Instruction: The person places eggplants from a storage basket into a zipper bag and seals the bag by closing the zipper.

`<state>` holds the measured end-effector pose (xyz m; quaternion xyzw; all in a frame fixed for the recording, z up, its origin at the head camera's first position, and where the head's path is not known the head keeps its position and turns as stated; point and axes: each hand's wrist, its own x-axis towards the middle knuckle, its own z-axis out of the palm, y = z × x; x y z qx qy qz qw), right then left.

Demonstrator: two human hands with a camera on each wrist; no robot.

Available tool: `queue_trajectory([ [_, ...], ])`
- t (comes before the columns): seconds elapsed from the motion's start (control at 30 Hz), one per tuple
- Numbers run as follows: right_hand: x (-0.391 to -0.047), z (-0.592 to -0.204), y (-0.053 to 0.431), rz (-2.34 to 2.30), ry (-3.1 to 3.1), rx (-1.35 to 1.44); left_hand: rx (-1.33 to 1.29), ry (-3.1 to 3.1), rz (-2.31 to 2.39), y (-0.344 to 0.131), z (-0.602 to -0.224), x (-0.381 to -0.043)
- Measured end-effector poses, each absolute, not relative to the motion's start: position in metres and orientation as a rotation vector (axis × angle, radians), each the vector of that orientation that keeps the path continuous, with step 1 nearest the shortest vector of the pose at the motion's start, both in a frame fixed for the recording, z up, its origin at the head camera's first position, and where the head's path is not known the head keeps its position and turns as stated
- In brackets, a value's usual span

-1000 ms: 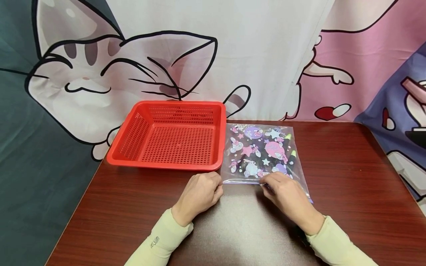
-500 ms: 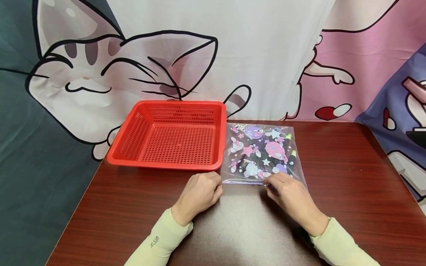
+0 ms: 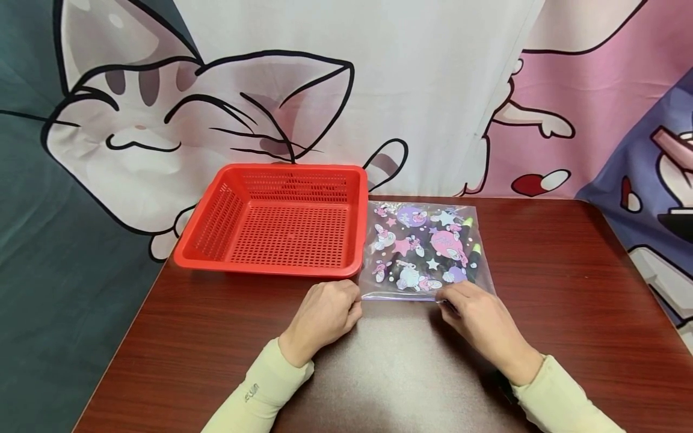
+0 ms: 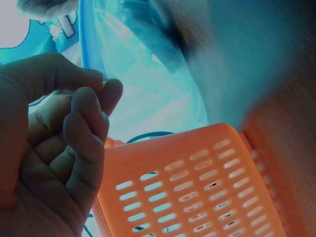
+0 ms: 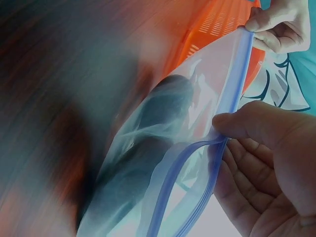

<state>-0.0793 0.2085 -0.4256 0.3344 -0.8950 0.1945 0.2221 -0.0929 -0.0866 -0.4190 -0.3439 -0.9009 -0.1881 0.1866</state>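
Observation:
A clear zip-lock bag (image 3: 403, 294) printed with pink, purple and white cartoon figures lies on the table, with dark yellow-green-tipped things inside. Its purple zip strip (image 5: 237, 74) runs along the near edge. My left hand (image 3: 327, 313) pinches the strip's left end between thumb and forefinger; the other fingers curl in, as the left wrist view shows. Farther right along that strip, my right hand (image 3: 479, 322) pinches it between thumb and fingers. In the right wrist view the strip is pressed together between both hands, while its two sides part beyond my right thumb (image 5: 229, 124).
A red slotted plastic basket (image 3: 271, 269) stands left of the bag, its near right corner close to my left hand. The brown wooden table (image 3: 574, 282) ends at a cartoon-printed curtain (image 3: 433, 90) behind.
My right hand has slid a little to the right along the zip strip, still pinching it. My left hand has stayed at the left end, and the basket has not moved.

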Motion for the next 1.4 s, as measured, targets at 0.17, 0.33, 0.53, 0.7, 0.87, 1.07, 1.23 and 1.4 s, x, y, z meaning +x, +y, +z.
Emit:
queue_trajectory([
  [0.17, -0.079, -0.426, 0.212, 0.528, -2.461, 0.913, -0.964, -2.538, -0.518, -0.087, -0.419, -0.093],
  [0.33, -0.078, -0.427, 0.214, 0.527, -2.467, 0.902, -0.965, -2.536, -0.512, -0.087, -0.42, -0.093],
  [0.53, -0.078, -0.426, 0.218, 0.517, -2.477, 0.893, -0.959, -2.55, -0.504, -0.088, -0.419, -0.094],
  [0.7, -0.079, -0.424, 0.221, 0.526, -2.487, 0.893, -0.952, -2.56, -0.494, -0.089, -0.419, -0.094],
  [0.87, -0.079, -0.423, 0.225, 0.52, -2.502, 0.882, -0.946, -2.559, -0.485, -0.089, -0.419, -0.094],
  [1.07, -0.078, -0.423, 0.23, 0.499, -2.524, 0.861, -0.956, -2.567, -0.483, -0.088, -0.418, -0.094],
  [1.23, -0.077, -0.424, 0.234, 0.487, -2.537, 0.837, -0.948, -2.567, -0.484, -0.088, -0.418, -0.094],
  [1.4, -0.077, -0.423, 0.237, 0.483, -2.55, 0.821, -0.944, -2.568, -0.478, -0.089, -0.419, -0.094],
])
